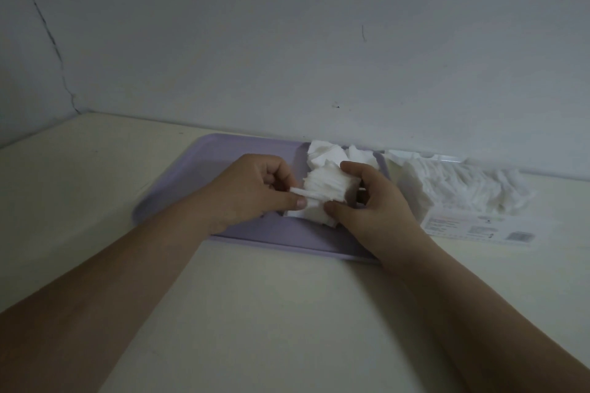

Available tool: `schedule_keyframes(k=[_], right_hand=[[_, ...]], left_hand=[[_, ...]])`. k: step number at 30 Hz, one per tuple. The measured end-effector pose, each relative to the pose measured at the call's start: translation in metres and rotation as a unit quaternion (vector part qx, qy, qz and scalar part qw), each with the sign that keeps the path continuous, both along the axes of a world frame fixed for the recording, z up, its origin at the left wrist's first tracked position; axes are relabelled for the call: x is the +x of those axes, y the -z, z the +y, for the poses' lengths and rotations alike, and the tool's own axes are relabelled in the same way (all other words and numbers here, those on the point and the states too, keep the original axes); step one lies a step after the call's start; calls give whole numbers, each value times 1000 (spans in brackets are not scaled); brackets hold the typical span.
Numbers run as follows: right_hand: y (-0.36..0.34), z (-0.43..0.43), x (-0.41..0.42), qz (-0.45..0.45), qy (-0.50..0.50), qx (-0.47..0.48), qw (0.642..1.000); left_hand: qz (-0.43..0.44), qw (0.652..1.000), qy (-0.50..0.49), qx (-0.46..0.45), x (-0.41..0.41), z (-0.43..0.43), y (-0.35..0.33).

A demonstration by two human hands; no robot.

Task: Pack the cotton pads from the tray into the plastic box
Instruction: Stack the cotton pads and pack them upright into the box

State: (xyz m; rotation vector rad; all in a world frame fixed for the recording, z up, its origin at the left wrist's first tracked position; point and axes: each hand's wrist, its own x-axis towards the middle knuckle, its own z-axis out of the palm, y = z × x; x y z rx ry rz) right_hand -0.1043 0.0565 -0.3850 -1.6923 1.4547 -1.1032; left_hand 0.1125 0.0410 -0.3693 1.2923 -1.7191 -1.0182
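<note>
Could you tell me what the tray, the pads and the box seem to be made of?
Tray: probably plastic, smooth matte lilac, with a rounded moulded rim. Pads: soft white cotton-like fibre with fuzzy edges, stacked between both hands. Box: seemingly thin clear plastic; pads show through it, and it carries a printed label.

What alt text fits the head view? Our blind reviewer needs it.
Two bare hands, left hand and right hand, hold a stack of cotton pads above a lilac tray. More pads lie at the tray's far end, and the plastic box to the right already holds pads.
</note>
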Motion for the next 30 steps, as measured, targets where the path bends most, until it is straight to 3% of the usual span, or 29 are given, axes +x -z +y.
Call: schedule_keyframes(k=[5, 9, 18, 21, 27, 30], right_hand=[[1, -1, -1, -11, 10, 2, 1000], [0, 0, 0, -13, -19, 7, 1000], [-5, 4, -1, -2, -107, 52, 993], [-4, 7, 0, 36, -96, 32, 994], [-1, 7, -3, 9, -131, 14, 991], [-3, 8, -2, -30, -143, 30, 989]], left_hand=[[39, 997, 52, 34, 15, -2, -3], [66, 994, 81, 11, 4, 2, 1], [12, 999, 5, -45, -6, 2, 11], [-6, 999, -1, -36, -6, 0, 10], [-42, 992, 118, -9, -5, 3, -1], [-58, 994, 92, -18, -6, 3, 0]])
